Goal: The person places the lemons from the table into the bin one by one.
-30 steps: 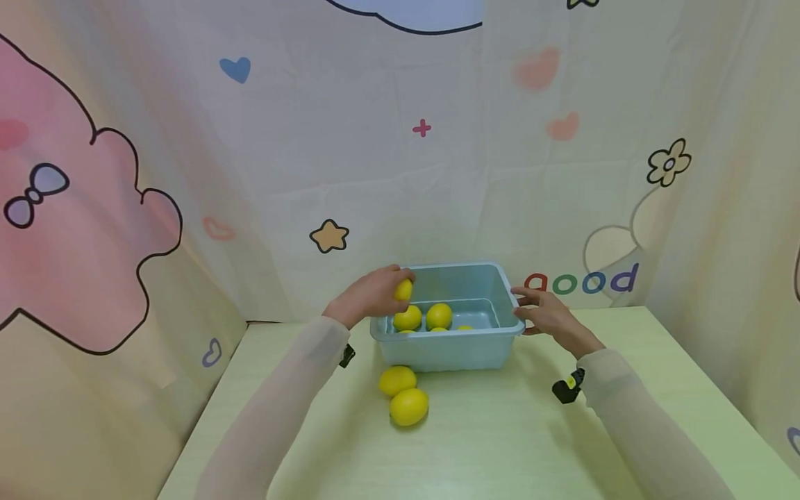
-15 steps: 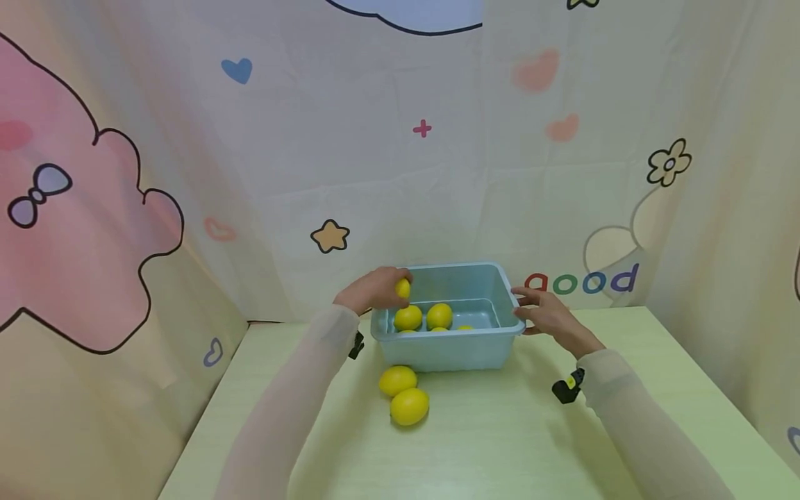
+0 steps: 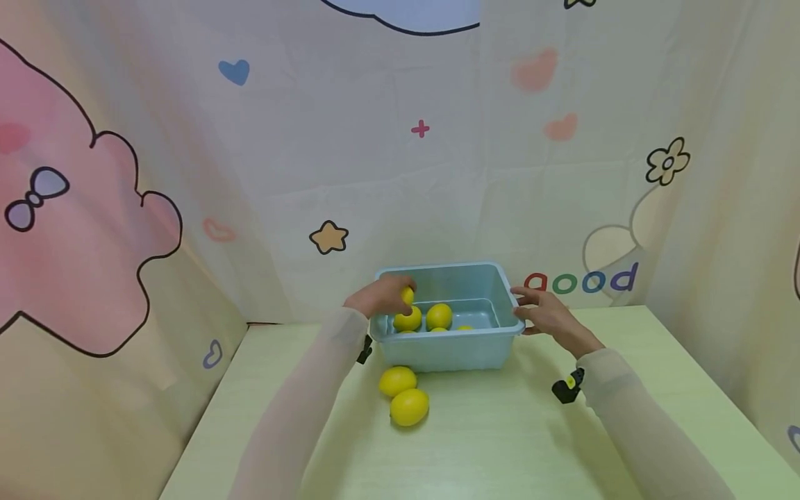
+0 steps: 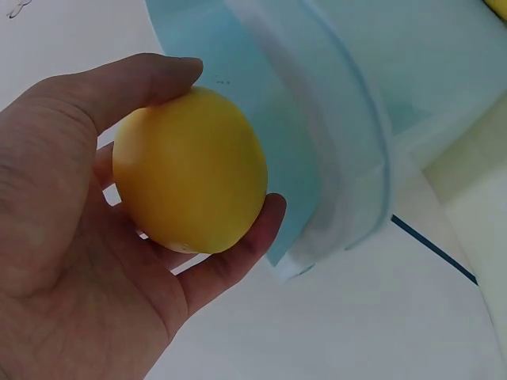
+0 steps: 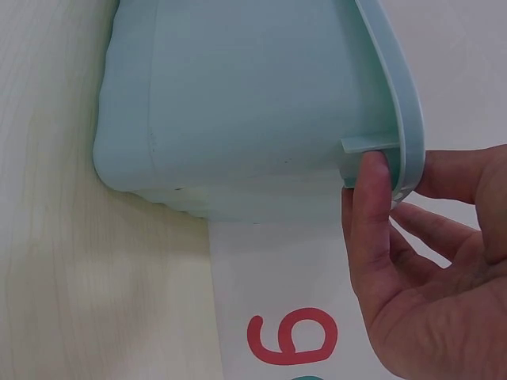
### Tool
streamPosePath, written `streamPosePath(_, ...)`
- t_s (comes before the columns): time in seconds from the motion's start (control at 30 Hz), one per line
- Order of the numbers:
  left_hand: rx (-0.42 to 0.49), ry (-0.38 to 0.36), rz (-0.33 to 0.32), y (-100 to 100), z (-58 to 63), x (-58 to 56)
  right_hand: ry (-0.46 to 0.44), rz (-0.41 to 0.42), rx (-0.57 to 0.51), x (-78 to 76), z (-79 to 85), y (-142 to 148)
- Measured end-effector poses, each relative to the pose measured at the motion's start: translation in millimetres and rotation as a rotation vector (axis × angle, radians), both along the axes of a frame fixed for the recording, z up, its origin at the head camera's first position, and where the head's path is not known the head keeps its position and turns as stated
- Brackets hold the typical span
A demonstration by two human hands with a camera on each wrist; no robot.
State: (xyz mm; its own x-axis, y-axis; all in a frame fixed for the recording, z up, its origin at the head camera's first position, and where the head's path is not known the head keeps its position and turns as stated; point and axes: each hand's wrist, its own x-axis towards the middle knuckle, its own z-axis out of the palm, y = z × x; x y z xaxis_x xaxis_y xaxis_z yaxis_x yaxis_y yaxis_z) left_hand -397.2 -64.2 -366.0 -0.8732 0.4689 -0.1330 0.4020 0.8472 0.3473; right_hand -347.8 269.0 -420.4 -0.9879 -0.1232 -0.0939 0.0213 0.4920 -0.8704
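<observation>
The person's left hand (image 3: 382,295) has a lemon (image 4: 190,170) pinched, the thumb along its upper side and the fingers curled beneath. That lemon is over the left end of the bin (image 3: 446,352), which is pale blue and stands upright on the table (image 3: 494,430). Whether it touches the lemons below, I can't tell from here. The right hand (image 3: 550,316) is at the opposite end, pinching the bin's rim (image 5: 409,119), with 1 fingertip pressed to the outside, right by a small tab (image 5: 368,146).

Inside the bin I can see 2 lemons (image 3: 439,317) side by side, left of the middle; the yellow tops of 3 more show just over the front edge. On the table, in front of the bin's left part, 2 other lemons (image 3: 409,407) lie close together, the nearer slightly to the right. Both arms are in pale sleeves (image 3: 644,417), with a small black device (image 3: 565,390) at each wrist. Behind the bin hangs a pale cloth (image 3: 375,173) printed with hearts (image 3: 535,71), a star (image 3: 329,237) and a flower (image 3: 668,162).
</observation>
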Motion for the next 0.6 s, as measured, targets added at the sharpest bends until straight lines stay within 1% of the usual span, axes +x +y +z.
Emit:
streamPosePath(0.13, -0.005, -0.02, 0.01, 3, -2.0, 1.7, -0.003, 0.002, -0.003, 0.6, -0.1, 0)
streamPosePath(0.33, -0.038, -0.008, 0.001, 9, -3.1, 1.3, 0.004, 0.01, -0.004, -0.1, -2.0, 1)
streamPosePath(0.6, -0.092, -0.01, 0.006, 15, -5.7, -6.4, 0.003, 0.002, -0.004, -1.3, -3.3, 1)
